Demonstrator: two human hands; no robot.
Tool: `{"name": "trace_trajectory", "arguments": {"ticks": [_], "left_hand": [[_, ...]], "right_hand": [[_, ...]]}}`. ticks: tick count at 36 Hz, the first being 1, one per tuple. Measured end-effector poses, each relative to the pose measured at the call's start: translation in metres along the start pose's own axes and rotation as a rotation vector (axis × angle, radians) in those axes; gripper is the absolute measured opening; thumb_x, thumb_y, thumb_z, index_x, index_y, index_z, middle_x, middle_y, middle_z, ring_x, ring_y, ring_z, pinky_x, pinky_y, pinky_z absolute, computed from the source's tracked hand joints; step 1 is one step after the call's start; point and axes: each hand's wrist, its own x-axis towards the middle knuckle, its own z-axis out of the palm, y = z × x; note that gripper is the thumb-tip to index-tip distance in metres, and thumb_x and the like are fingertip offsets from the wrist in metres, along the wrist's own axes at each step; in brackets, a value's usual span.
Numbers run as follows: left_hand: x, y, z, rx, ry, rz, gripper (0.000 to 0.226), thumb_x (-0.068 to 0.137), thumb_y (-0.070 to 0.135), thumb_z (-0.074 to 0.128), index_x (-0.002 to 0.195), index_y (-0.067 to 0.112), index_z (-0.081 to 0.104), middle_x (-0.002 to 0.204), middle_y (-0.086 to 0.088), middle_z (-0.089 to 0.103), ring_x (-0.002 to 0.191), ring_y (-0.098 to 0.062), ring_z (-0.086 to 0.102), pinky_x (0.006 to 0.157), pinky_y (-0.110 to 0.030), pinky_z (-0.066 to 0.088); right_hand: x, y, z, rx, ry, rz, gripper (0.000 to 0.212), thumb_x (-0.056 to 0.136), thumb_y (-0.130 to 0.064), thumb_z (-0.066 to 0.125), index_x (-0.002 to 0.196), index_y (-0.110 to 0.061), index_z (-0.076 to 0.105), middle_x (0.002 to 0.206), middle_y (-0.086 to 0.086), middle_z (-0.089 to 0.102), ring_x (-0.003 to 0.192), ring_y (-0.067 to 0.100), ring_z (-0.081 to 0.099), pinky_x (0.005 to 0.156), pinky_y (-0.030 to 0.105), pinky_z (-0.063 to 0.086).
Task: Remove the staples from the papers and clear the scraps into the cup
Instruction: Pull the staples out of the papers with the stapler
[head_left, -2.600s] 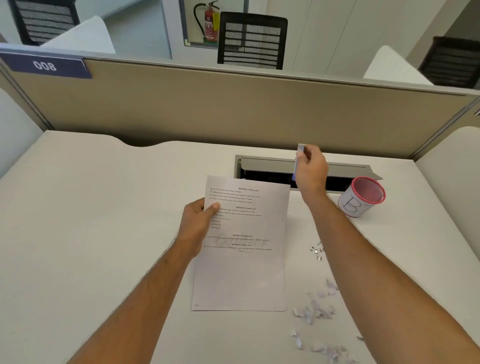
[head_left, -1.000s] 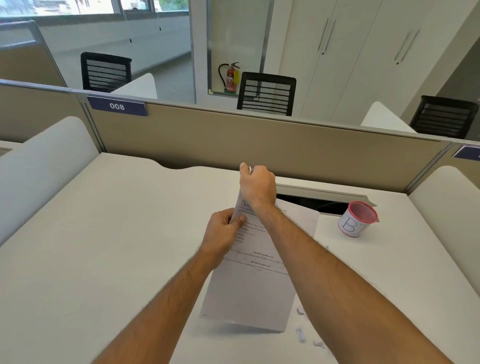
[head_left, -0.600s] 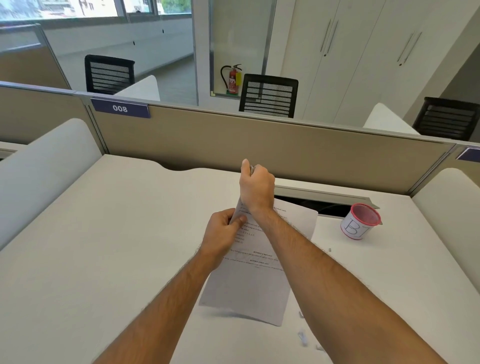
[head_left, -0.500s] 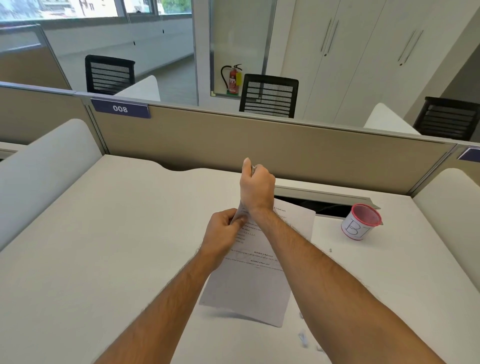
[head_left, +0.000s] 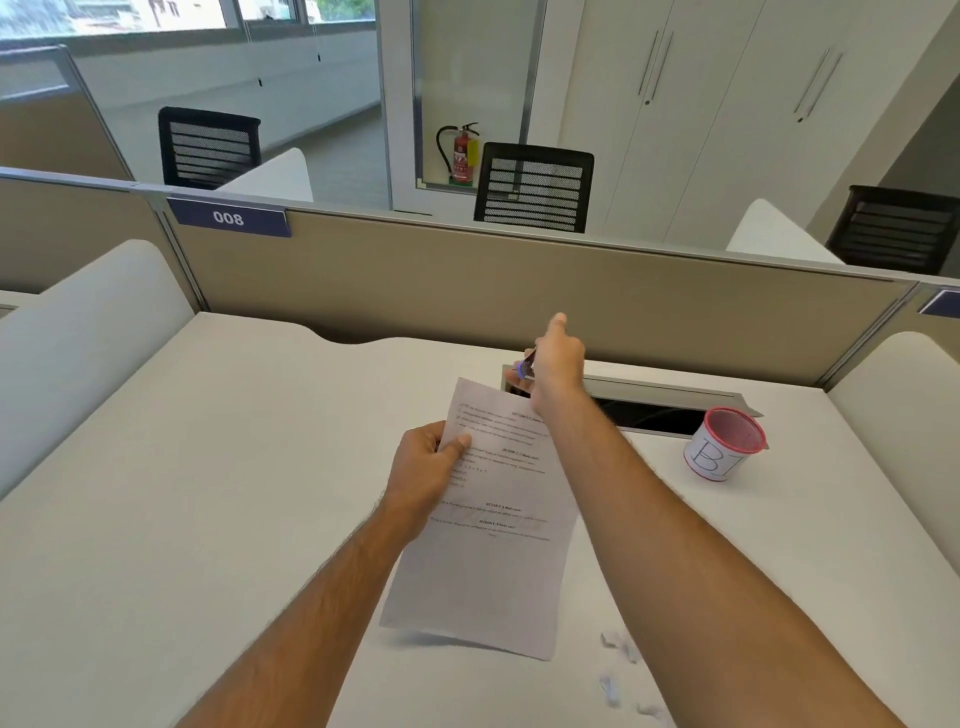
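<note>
Papers (head_left: 498, 519) | lifted off worktop (head_left: 208, 493), pinched at left edge by left hand (head_left: 426, 462) | right hand (head_left: 558, 364) closed on staple remover (head_left: 525, 368), just beyond top edge | scraps (head_left: 618, 654) lower right | cup (head_left: 724, 444) right, apart.

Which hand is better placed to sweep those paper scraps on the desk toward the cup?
Right, probably. The scraps and the cup both lie on the right side of the desk, and the left hand is busy holding the paper. The right hand would first have to put down its small tool.
</note>
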Motion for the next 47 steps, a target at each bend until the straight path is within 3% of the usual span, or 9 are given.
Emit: {"name": "trace_trajectory", "arguments": {"ticks": [4,8,12,16,20,27,31,34,47], "left_hand": [[0.008,-0.002,-0.006,-0.009,0.029,-0.011,0.02,0.1,0.026,0.057,0.11,0.018,0.072,0.094,0.002,0.079,0.075,-0.023,0.077,0.067,-0.037,0.064],[0.021,-0.004,-0.007,0.002,0.051,-0.023,0.019,0.1,0.027,0.057,0.109,0.019,0.072,0.095,0.001,0.079,0.072,-0.023,0.077,0.061,-0.034,0.063],[0.035,-0.008,-0.007,0.004,0.067,-0.04,0.019,0.1,0.026,0.058,0.11,0.019,0.072,0.095,-0.001,0.079,0.073,-0.025,0.077,0.063,-0.038,0.064],[0.05,-0.013,-0.008,-0.014,0.086,-0.062,0.02,0.1,0.023,0.058,0.111,0.015,0.072,0.094,-0.003,0.079,0.076,-0.026,0.077,0.067,-0.042,0.064],[0.064,-0.02,-0.011,-0.001,0.095,-0.062,0.019,0.099,0.023,0.059,0.11,0.015,0.073,0.094,-0.004,0.079,0.08,-0.029,0.077,0.072,-0.05,0.063],[0.083,-0.026,-0.006,0.004,0.1,-0.09,0.019,0.099,0.022,0.059,0.108,0.014,0.073,0.094,-0.006,0.079,0.079,-0.028,0.077,0.068,-0.044,0.064],[0.089,-0.027,-0.001,0.005,0.093,-0.099,0.018,0.099,0.021,0.059,0.108,0.013,0.073,0.092,-0.005,0.079,0.079,-0.028,0.077,0.065,-0.04,0.063],[0.093,-0.028,0.003,0.001,0.09,-0.104,0.018,0.099,0.021,0.059,0.109,0.013,0.073,0.093,-0.005,0.079,0.078,-0.026,0.077,0.064,-0.038,0.063],[0.1,-0.032,0.004,-0.033,0.088,-0.135,0.019,0.098,0.021,0.06,0.111,0.015,0.073,0.091,-0.004,0.079,0.079,-0.028,0.077,0.068,-0.044,0.064]], "right_hand": [[0.024,0.001,-0.016,0.036,0.046,0.0,0.038,0.106,-0.039,0.031,0.1,-0.01,0.054,0.083,0.01,0.055,0.056,0.021,0.055,0.074,0.046,0.064],[0.047,0.013,-0.034,-0.094,0.159,-0.071,0.035,0.106,-0.037,0.032,0.105,-0.011,0.056,0.091,0.011,0.061,0.063,0.024,0.05,0.053,0.028,0.046],[0.068,0.035,-0.055,-0.192,0.249,-0.091,0.033,0.107,-0.038,0.032,0.101,-0.013,0.053,0.094,0.009,0.058,0.076,0.027,0.053,0.064,0.034,0.046],[0.08,0.053,-0.078,-0.216,0.292,-0.113,0.025,0.106,-0.03,0.043,0.093,-0.011,0.053,0.077,0.001,0.05,0.065,0.018,0.043,0.054,0.028,0.035],[0.092,0.074,-0.102,-0.285,0.269,-0.139,0.012,0.098,-0.02,0.062,0.104,-0.011,0.068,0.086,0.003,0.062,0.072,0.019,0.053,0.058,0.025,0.041],[0.118,0.112,-0.137,-0.793,0.209,-0.198,0.022,0.093,-0.031,0.07,0.112,-0.021,0.076,0.101,0.005,0.075,0.097,0.03,0.067,0.092,0.041,0.052],[0.128,0.122,-0.145,-1.165,0.173,-0.311,0.018,0.092,-0.025,0.067,0.106,-0.025,0.079,0.096,0.005,0.076,0.096,0.029,0.066,0.087,0.036,0.046],[0.133,0.126,-0.151,-1.327,0.132,-0.409,0.021,0.091,-0.012,0.063,0.099,-0.023,0.08,0.09,0.005,0.075,0.09,0.028,0.067,0.089,0.038,0.052],[0.142,0.125,-0.161,-1.571,0.091,-0.473,0.017,0.097,-0.018,0.063,0.107,-0.023,0.076,0.1,0.004,0.072,0.099,0.024,0.062,0.089,0.039,0.045]]}}
